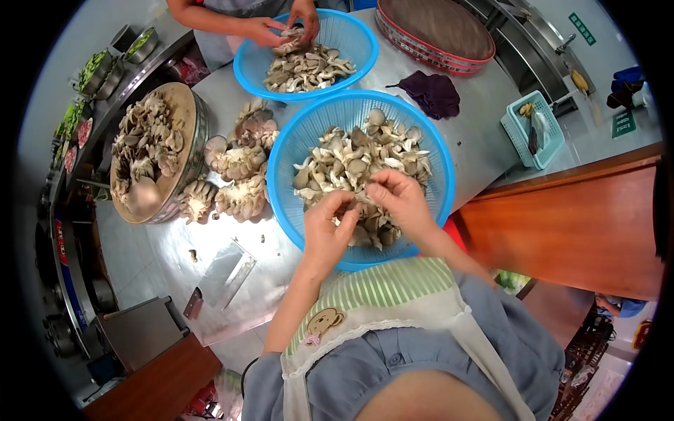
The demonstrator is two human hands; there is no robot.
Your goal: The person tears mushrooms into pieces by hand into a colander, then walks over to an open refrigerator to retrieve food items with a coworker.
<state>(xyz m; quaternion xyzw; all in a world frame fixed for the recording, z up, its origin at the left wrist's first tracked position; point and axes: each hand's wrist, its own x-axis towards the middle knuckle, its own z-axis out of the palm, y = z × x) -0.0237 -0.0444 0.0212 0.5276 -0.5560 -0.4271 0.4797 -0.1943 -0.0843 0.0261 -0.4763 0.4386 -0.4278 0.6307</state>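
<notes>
Blue plastic basket (284, 191) holds loose oyster mushrooms (354, 163), set under left hand (328, 228) and right hand (401, 202), likely to catch drops; both curled, whether gripping anything I can't tell.

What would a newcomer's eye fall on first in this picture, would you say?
Probably the large blue basket of mushrooms at the centre, with the person's left hand and right hand over it. Just beyond stands a second blue basket, where a co-worker's hands handle more mushrooms. A cleaver, lying on the metal table at the lower left, might also catch the eye.
</notes>
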